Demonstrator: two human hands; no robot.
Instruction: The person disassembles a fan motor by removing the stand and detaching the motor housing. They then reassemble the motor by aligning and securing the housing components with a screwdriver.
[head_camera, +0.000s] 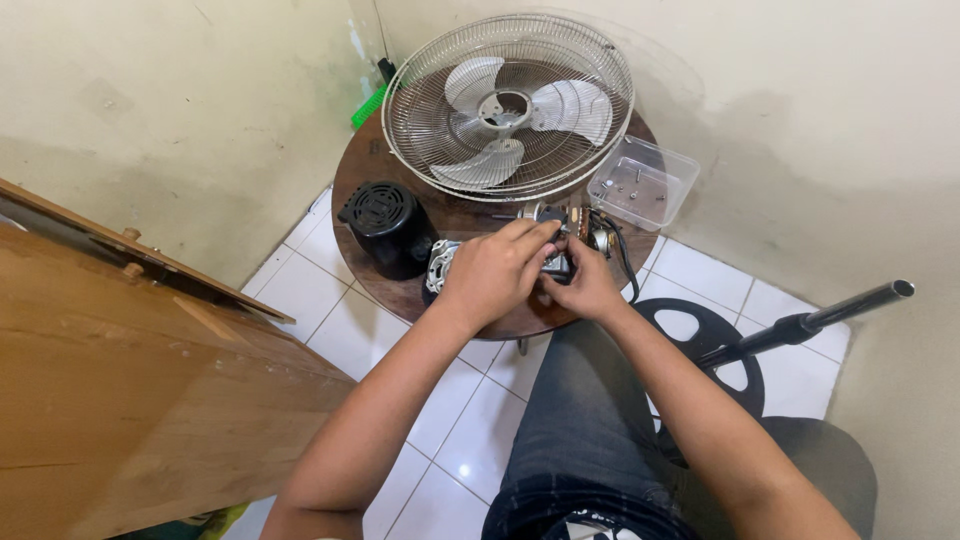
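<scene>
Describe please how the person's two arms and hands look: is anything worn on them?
Both forearms are bare down to the wrists; no sleeves show in the picture. The left hand and the right hand wear no gloves, and no watch, ring or bracelet is visible. Below the arms, dark grey jeans cover the legs.

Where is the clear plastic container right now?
In the head view, the clear plastic container sits at the round wooden table's right edge, beside the metal fan grille, beyond the right hand.

No labels, signs or screens, only a clear rectangular plastic container (645, 182) on the round table's right edge
</scene>
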